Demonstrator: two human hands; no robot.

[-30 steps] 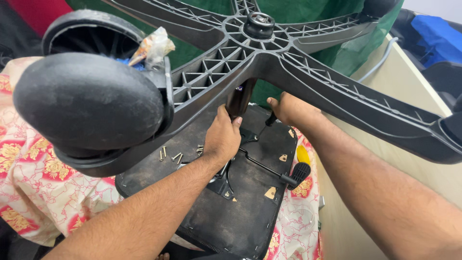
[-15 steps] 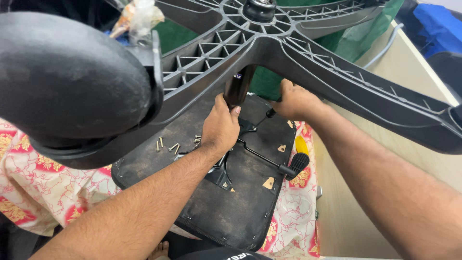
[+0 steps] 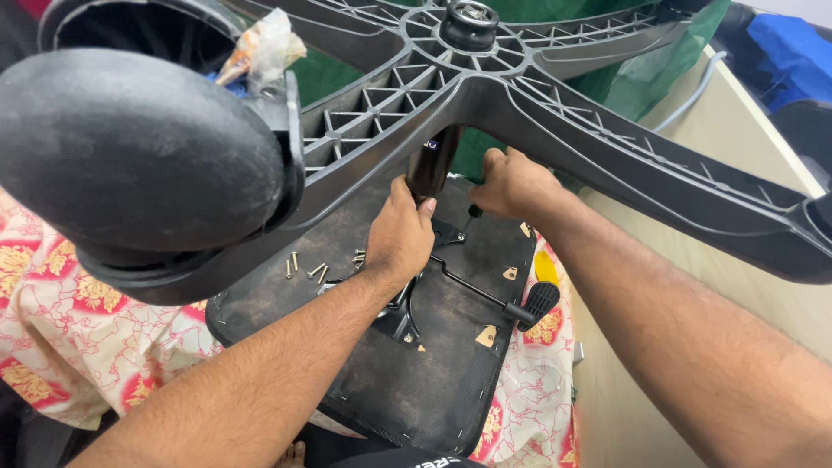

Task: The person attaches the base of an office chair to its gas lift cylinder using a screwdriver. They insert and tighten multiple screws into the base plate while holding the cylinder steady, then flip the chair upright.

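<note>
An office chair lies upside down in front of me. Its black star base (image 3: 485, 82) with ribbed arms spans the top of the view, with a large black caster wheel (image 3: 139, 156) close at the left. My left hand (image 3: 400, 232) wraps around the dark gas cylinder (image 3: 433, 160) just above the seat underside (image 3: 433, 364). My right hand (image 3: 513, 184) is closed by the cylinder on its far side, under the base arm. What it grips is hidden. A black lever with a paddle handle (image 3: 539, 299) sticks out from the seat mechanism.
Several loose brass screws (image 3: 303, 267) lie on the seat underside at the left. A floral cloth (image 3: 78, 329) lies under the seat. A beige tabletop (image 3: 693, 139) is on the right, green cloth (image 3: 641, 61) behind, a blue object (image 3: 793, 56) at the top right.
The view shifted, so the caster and base now sit lower and nearer. Both hands stay closed around the cylinder, with the left thumb a little higher on it.
</note>
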